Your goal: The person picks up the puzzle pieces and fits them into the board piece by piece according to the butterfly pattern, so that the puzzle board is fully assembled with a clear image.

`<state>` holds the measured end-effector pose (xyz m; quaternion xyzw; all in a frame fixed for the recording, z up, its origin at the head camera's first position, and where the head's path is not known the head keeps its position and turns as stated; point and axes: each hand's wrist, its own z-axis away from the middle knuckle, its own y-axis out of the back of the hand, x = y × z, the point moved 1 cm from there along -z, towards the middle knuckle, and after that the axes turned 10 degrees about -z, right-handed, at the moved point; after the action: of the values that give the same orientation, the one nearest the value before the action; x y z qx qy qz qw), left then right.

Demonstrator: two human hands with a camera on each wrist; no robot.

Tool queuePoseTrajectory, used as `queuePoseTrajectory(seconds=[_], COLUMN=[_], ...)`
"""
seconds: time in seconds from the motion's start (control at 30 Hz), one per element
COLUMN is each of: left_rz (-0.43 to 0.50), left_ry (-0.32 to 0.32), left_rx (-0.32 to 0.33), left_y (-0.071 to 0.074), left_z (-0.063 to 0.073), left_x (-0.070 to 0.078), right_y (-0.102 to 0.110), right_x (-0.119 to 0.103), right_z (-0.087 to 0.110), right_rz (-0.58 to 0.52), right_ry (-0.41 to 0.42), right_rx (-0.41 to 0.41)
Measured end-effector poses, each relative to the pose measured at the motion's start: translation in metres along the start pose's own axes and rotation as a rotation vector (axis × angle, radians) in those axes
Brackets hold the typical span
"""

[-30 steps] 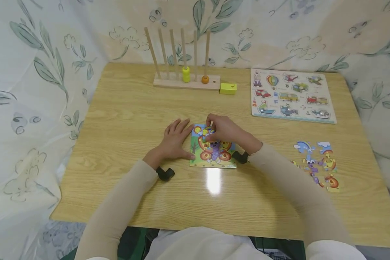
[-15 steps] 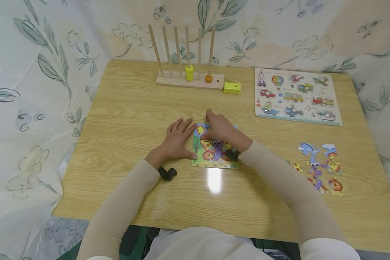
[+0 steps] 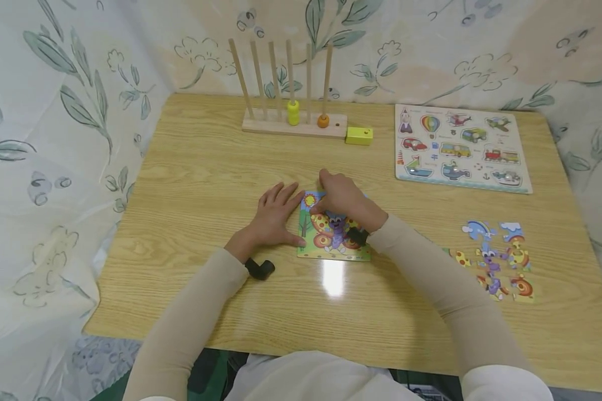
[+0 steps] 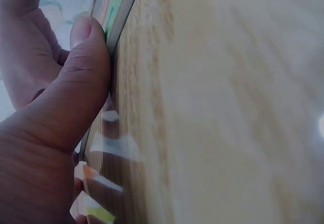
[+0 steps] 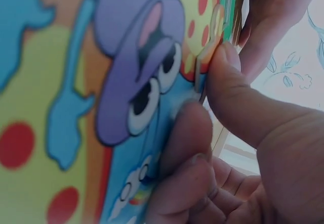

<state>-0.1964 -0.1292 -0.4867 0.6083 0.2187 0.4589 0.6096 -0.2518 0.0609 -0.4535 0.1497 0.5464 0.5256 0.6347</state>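
Note:
The butterfly puzzle board (image 3: 308, 252) lies flat on the table in front of me. Along its left edge my left hand (image 3: 275, 221) is spread with straight fingers. The left wrist view shows its thumb (image 4: 85, 72) against the side of the board. Over the upper part of the board, my right hand (image 3: 345, 196) bends its fingers and thumb around a small puzzle piece (image 5: 208, 54). In the right wrist view, the thumb presses at the piece's raised edge, close over the printed picture. In the head view the hand covers most of that piece.
Several loose puzzle pieces (image 3: 490, 260) lie to the right, past the right forearm. At the back stands a wooden peg rack (image 3: 295, 128) with yellow and orange beads. A yellow block (image 3: 359, 136) touches its end. A vehicle puzzle board (image 3: 462, 147) lies at the back right.
My right hand has shifted slightly left and away over the board, lowering the puzzle piece so it is now mostly hidden. The left hand stays put. The head view has shifted a little.

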Motion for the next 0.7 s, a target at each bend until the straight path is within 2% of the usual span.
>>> queuePoseTrajectory(seconds=[0.7], left_rz=[-0.006], left_ry=[0.011], left_rx=[-0.004], left_y=[0.0008], left_z=[-0.0004], left_x=[0.0014], right_y=[-0.0007], right_x=[0.0075], right_z=[-0.0019], right_rz=[-0.012], right_ry=[-0.013], right_rx=[0.034])
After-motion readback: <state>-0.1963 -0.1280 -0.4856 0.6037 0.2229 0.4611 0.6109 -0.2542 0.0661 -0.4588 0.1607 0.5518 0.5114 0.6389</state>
